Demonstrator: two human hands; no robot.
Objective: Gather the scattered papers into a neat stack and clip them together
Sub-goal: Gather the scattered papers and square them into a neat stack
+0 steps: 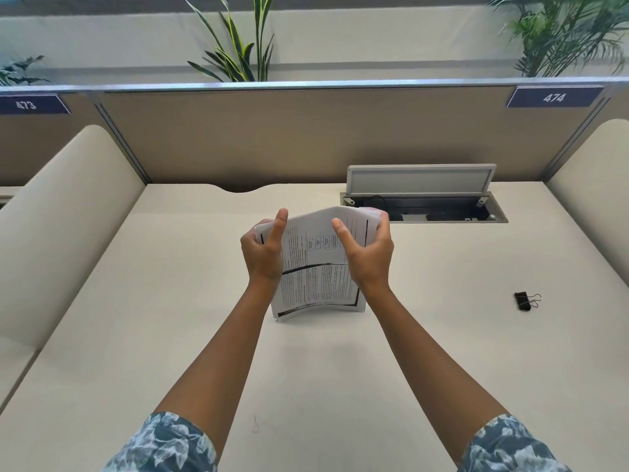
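Observation:
A stack of printed white papers (315,267) stands on its lower edge on the beige desk (170,318), bowed slightly toward me. My left hand (263,250) grips its left side with the thumb across the front. My right hand (369,253) grips its right side, thumb on the printed face and fingers curled behind the top corner. A black binder clip (526,300) with silver wire handles lies on the desk far to the right, apart from both hands.
An open cable hatch (423,207) with a raised grey lid sits just behind the papers at the back right. Padded dividers (68,206) flank the desk, and a tan partition (289,131) closes the back. Plants stand beyond it.

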